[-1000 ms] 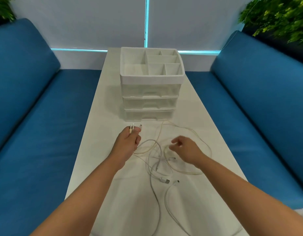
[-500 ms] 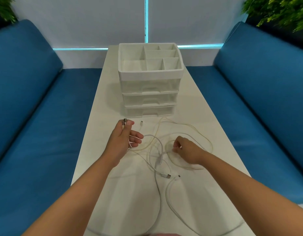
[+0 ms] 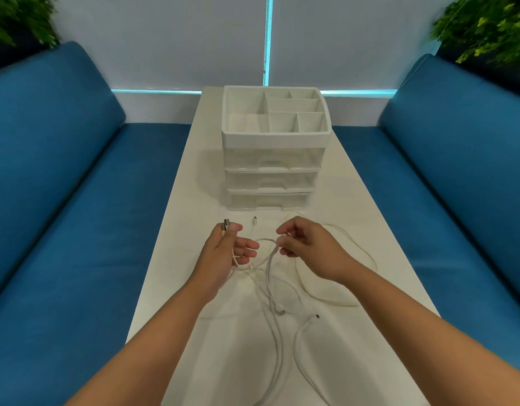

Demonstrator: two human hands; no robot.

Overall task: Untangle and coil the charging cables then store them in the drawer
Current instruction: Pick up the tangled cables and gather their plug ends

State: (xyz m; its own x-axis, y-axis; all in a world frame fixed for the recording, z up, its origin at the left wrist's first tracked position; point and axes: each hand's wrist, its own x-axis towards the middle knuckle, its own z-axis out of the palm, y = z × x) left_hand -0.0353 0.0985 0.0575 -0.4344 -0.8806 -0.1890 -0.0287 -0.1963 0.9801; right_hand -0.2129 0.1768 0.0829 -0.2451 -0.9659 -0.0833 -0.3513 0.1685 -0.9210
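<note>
Several white and cream charging cables [image 3: 275, 306] lie tangled on the white table [image 3: 355, 218], trailing toward its near edge. My left hand [image 3: 223, 253] pinches a cable end with its metal plug [image 3: 226, 224] sticking up past the thumb. My right hand [image 3: 308, 247] pinches a white cable loop just right of the left hand, lifted off the table. A cream cable [image 3: 352, 253] loops out to the right. The white drawer unit [image 3: 275, 159] stands beyond the cables, its three clear drawers closed.
An open divided tray [image 3: 323, 133] tops the drawer unit. Blue sofa cushions [image 3: 77, 230] flank the narrow table on both sides. Loose plugs [image 3: 317, 316] lie on the table near my forearms. Green plants sit in the upper corners.
My right hand has come up and leftward from the table, taking hold of a white cable loop next to my left hand. My left hand kept the plug end.
</note>
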